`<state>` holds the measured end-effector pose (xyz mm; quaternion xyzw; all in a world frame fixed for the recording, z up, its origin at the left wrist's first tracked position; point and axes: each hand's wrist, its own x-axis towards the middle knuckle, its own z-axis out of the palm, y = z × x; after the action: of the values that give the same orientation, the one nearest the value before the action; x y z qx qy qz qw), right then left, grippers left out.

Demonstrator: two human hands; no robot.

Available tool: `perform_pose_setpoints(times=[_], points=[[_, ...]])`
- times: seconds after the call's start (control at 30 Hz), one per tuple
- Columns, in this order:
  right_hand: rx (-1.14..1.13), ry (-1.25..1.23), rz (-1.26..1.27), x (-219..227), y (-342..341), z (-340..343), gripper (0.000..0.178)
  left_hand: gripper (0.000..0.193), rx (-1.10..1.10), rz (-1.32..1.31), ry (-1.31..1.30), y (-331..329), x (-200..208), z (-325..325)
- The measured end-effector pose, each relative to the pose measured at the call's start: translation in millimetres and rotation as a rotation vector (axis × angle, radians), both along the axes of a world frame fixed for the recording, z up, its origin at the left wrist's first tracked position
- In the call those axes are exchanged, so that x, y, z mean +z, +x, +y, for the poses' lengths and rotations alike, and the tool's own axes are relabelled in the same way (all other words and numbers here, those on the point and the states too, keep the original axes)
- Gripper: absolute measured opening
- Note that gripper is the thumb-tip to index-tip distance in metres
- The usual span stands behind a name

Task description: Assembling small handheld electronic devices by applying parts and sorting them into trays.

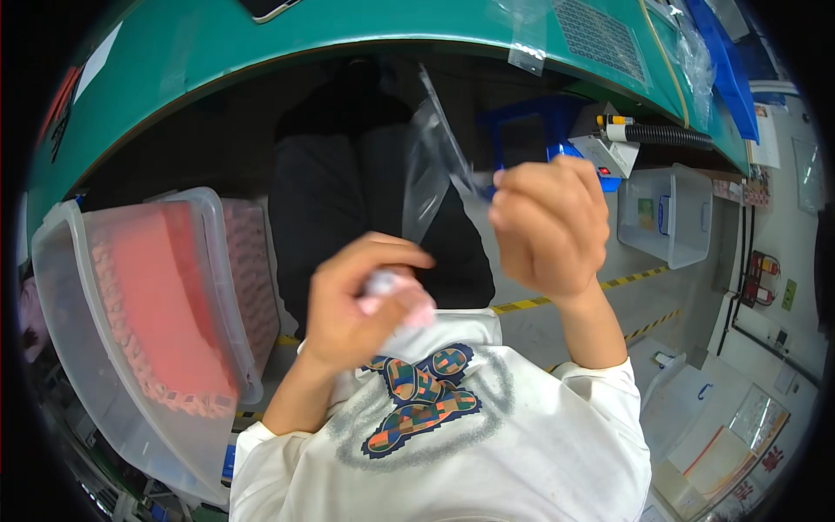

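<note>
My left hand [352,300] is closed around a small pink and white object [402,300], blurred and partly covered by the fingers, so its kind does not show. It is held in front of my white shirt, above my lap. Farther right and higher, my right hand [552,222] is closed with its fingers pinched on a clear plastic bag [428,161]. The bag hangs to the left of that hand over my dark trousers, its upper edge slanting up toward the table edge. The two hands are apart.
A green table [365,22] curves across the far side. At left stands a clear plastic bin [130,418] with many pink pieces. Another clear bin [687,217] sits on the floor at right, near a blue stool [544,117] and a black corrugated hose [670,136].
</note>
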<state>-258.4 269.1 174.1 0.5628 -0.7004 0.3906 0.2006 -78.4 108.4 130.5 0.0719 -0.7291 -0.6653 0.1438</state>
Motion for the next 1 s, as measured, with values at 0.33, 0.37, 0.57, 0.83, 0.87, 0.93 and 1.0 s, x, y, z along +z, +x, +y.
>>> perform_pose_setpoints(times=[0.33, 0.37, 0.57, 0.83, 0.87, 0.93, 1.0], points=[[0.285, -0.018, 0.418, -8.1, 12.3, 0.1, 0.010, 0.029, 0.044, -0.185, 1.269, -11.3, 27.3, 37.9], [0.287, -0.013, 0.420, -7.5, 11.6, 1.0, 0.010, 0.029, 0.049, -0.267, 1.197, -6.2, 22.7, 36.0], [0.239, 0.071, 0.378, -2.1, 18.0, 5.7, 0.009, 0.028, 0.068, -0.072, 0.988, -4.0, 24.0, 37.0], [0.130, 0.034, 0.111, 5.9, 38.3, 4.4, 0.007, 0.027, 0.084, 0.251, 0.727, -12.1, 23.2, 40.6], [0.102, 0.020, 0.053, 5.8, 41.2, 3.8, 0.007, 0.027, 0.095, 0.261, 0.714, -12.7, 24.8, 40.5], [0.072, 0.006, -0.006, 5.8, 45.1, 1.9, 0.007, 0.027, 0.105, 0.271, 0.702, -12.9, 26.6, 39.9], [0.091, -0.006, -0.195, 7.5, 47.9, -0.7, 0.007, 0.026, 0.113, 0.258, 0.655, -11.2, 27.8, 37.4]])
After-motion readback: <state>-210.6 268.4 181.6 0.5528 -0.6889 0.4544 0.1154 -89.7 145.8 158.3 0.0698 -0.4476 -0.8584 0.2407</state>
